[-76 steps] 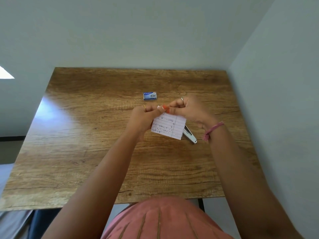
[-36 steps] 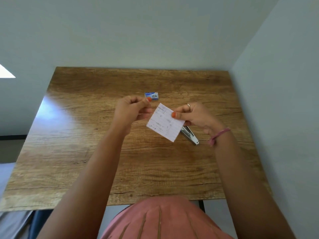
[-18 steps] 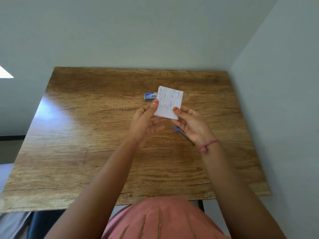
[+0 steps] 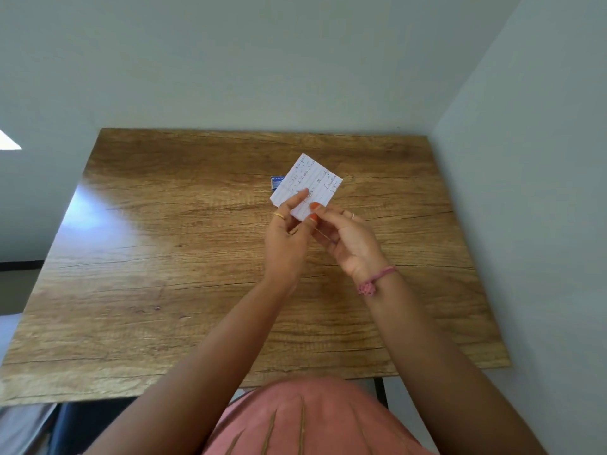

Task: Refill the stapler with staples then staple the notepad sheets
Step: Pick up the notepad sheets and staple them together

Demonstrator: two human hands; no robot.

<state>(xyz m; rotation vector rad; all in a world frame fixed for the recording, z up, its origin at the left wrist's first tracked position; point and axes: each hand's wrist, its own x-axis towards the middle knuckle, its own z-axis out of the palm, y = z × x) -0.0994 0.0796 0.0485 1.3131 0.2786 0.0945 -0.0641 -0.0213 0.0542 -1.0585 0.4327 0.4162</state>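
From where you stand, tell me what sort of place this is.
Probably a plain room at home or in an office, set up as a desk corner: a wood-grain table pushed into the corner of two bare pale walls, with handwritten notepad sheets and a small staple box.

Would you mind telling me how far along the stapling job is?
Done: cannot tell; no staple shows. In hand: the left hand and right hand both pinch the notepad sheets above the table. The staple box lies behind; the stapler is out of sight.
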